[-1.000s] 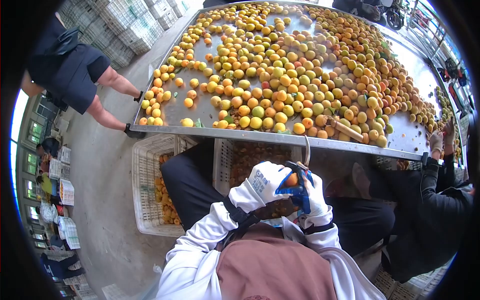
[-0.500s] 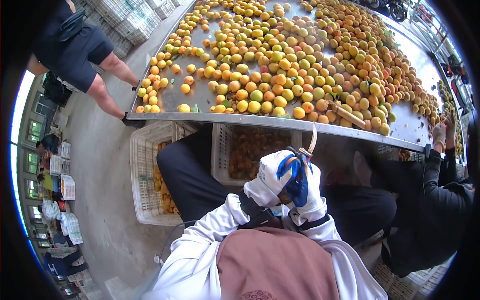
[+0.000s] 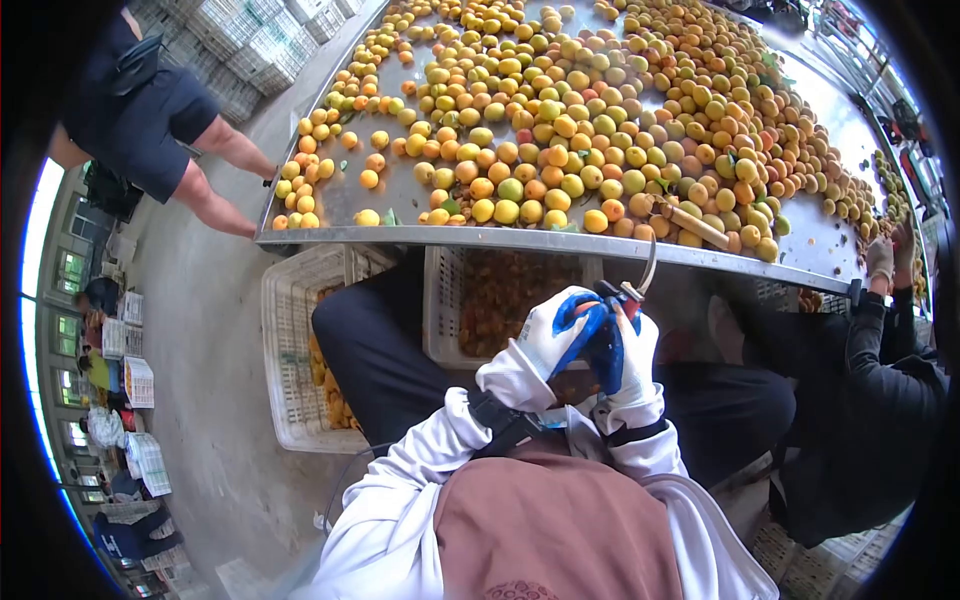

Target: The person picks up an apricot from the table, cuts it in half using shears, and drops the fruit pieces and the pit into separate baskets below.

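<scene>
White gloves with blue palms cover both of my hands, held together above my lap, just below the front edge of the metal table [image 3: 400,233]. My right hand [image 3: 632,350] is closed on a curved-blade knife [image 3: 649,268], its pale blade pointing up and red and dark parts showing at its base. Against it, my left hand [image 3: 562,328] has its fingers curled in; whatever they grip is hidden. Many yellow-orange apricots [image 3: 510,190] lie loose on the tabletop. A wooden stick-like handle [image 3: 697,226] rests among them near the edge.
White plastic crates [image 3: 290,400] with orange fruit pieces [image 3: 500,300] stand beneath the table, beside and between my knees. Another person's gloved hand [image 3: 880,258] is at the right edge. A person in shorts [image 3: 150,120] stands left; stacked crates [image 3: 240,40] rise behind.
Both hands have shifted slightly to the right and stay together. The curved blade has moved right with them and turned a little. The fruit on the table looks unchanged.
</scene>
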`<state>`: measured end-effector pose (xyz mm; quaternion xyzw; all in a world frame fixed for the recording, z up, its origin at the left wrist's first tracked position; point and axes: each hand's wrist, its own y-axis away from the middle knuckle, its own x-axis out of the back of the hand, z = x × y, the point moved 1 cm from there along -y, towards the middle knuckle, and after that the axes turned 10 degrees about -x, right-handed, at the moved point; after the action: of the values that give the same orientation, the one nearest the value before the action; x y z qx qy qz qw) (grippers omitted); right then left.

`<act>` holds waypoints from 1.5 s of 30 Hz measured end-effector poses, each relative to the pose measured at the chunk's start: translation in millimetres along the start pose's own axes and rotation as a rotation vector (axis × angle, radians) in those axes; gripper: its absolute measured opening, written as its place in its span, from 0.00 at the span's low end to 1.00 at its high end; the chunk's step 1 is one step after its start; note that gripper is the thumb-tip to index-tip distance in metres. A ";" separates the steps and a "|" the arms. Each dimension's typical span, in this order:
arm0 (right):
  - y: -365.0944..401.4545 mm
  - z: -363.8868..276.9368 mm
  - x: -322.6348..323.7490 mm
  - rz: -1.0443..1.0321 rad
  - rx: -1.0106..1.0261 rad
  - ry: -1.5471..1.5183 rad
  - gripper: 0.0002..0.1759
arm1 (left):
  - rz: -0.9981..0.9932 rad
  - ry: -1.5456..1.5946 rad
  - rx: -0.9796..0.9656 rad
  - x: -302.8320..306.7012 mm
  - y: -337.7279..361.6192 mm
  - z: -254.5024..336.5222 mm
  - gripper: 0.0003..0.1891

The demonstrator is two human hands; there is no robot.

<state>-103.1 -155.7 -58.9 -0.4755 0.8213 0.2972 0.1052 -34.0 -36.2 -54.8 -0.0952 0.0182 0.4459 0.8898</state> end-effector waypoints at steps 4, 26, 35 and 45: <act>0.7 -8.0 -6.1 0.011 0.033 0.081 0.15 | -0.103 0.027 0.114 14.2 -0.3 20.5 0.20; 30.1 -20.2 -49.3 -0.451 0.245 0.696 0.09 | 0.063 0.450 0.030 67.0 -5.1 105.0 0.20; 13.9 -1.0 -63.8 -0.534 0.267 0.791 0.19 | 0.086 0.582 0.029 66.3 15.5 113.2 0.19; 1.7 8.4 -101.3 -0.583 0.317 0.717 0.18 | 0.216 0.607 -0.174 93.2 24.8 117.6 0.21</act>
<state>-52.2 -77.3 -18.9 -0.7362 0.6736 -0.0559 -0.0341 -3.9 73.7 45.9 -0.2970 0.2541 0.4889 0.7799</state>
